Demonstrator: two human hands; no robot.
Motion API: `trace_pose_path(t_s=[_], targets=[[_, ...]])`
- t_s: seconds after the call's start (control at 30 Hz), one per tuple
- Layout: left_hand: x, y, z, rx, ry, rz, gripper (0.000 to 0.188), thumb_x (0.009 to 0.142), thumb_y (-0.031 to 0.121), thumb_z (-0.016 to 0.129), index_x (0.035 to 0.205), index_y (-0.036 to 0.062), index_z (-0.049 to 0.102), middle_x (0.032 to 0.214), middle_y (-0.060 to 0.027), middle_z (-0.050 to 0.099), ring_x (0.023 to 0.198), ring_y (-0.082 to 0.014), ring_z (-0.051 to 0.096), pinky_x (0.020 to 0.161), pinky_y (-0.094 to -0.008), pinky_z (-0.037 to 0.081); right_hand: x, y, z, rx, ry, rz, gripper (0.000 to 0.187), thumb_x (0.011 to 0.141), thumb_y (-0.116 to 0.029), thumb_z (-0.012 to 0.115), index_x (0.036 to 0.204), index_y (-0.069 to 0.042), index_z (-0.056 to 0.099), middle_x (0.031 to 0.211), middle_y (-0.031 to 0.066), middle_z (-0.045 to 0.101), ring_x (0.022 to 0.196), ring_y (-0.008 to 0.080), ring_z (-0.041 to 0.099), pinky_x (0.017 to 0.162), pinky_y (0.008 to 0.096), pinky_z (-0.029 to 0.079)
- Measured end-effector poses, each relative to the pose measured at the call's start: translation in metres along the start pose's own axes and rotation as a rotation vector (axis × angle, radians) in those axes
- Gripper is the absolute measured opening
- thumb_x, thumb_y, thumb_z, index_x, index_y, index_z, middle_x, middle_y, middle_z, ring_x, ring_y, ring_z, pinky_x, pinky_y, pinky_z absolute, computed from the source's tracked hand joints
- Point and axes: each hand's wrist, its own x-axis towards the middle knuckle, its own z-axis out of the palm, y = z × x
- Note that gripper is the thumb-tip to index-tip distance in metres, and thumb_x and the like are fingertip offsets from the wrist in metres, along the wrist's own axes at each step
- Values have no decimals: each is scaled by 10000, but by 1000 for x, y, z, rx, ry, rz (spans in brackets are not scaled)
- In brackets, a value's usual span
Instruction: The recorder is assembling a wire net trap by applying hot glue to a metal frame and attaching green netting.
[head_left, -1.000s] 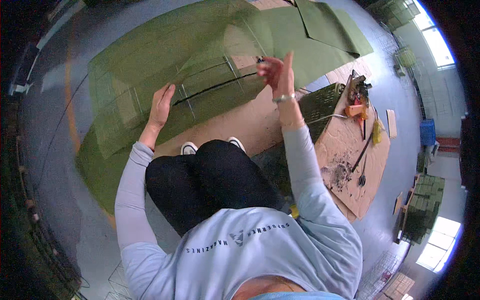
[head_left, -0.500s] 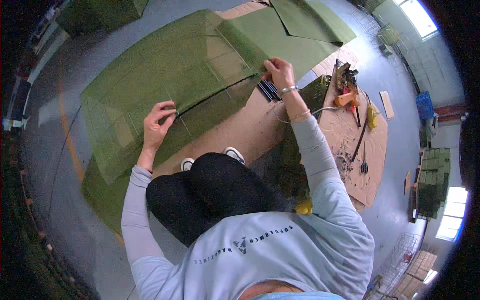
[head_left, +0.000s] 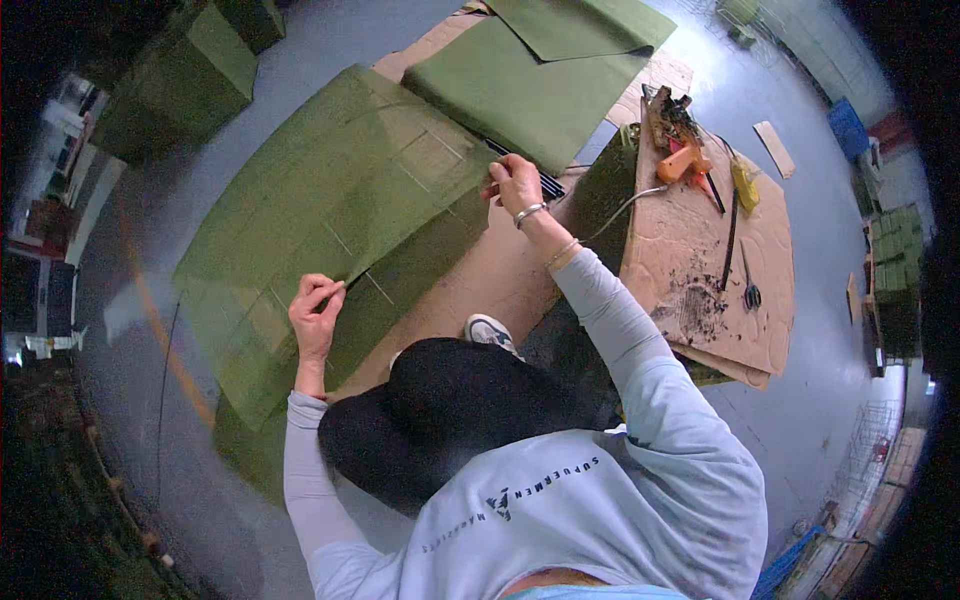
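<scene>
A large sheer green mesh sheet (head_left: pixel 290 190) spreads in front of me, with short pale strips showing on it in places. My left hand (head_left: pixel 315 318) pinches its near edge between thumb and fingers. Farther right, my right hand (head_left: pixel 514 186) is closed on the same edge near the sheet's right corner. Between my hands the edge runs fairly straight, and a lower green layer shows beneath it. A bundle of black sticks (head_left: pixel 552 187) lies just beside my right hand, partly hidden by it.
Right of me, a cardboard-topped surface (head_left: pixel 650 270) holds an orange glue gun (head_left: pixel 684 160), a yellow tool (head_left: pixel 745 187), scissors (head_left: pixel 751 292) and black scraps. Thicker green sheets (head_left: pixel 500 90) lie beyond the mesh. Green box shapes (head_left: pixel 180 90) stand at far left.
Both hands sit lower in view, still on the mesh edge, and the right has shifted left. My view has turned somewhat. The black sticks are now more covered.
</scene>
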Motion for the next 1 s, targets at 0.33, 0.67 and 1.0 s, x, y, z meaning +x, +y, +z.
trace_pose_path(t_s=[0.33,0.67,1.0], targets=[[-2,-1,2,42,-2,16,102,666,-72,584,742,-6,599,731,-37,499,731,-149,482,678,-236,384,0,18,14,203,99,20,145,817,-76,457,793,64,486,655,120,559,443,179,564,383,277,467],[0,9,8,133,-1,35,94,664,-57,596,734,6,593,716,-31,498,737,-153,487,680,-244,388,-6,8,10,98,164,13,158,820,-110,452,806,39,502,638,87,569,451,160,576,362,254,422],[-2,15,9,183,5,86,100,660,-46,607,739,14,598,711,-39,487,729,-169,485,664,-255,390,0,30,16,130,108,106,116,831,-97,452,811,11,488,626,76,554,470,137,566,360,255,434]])
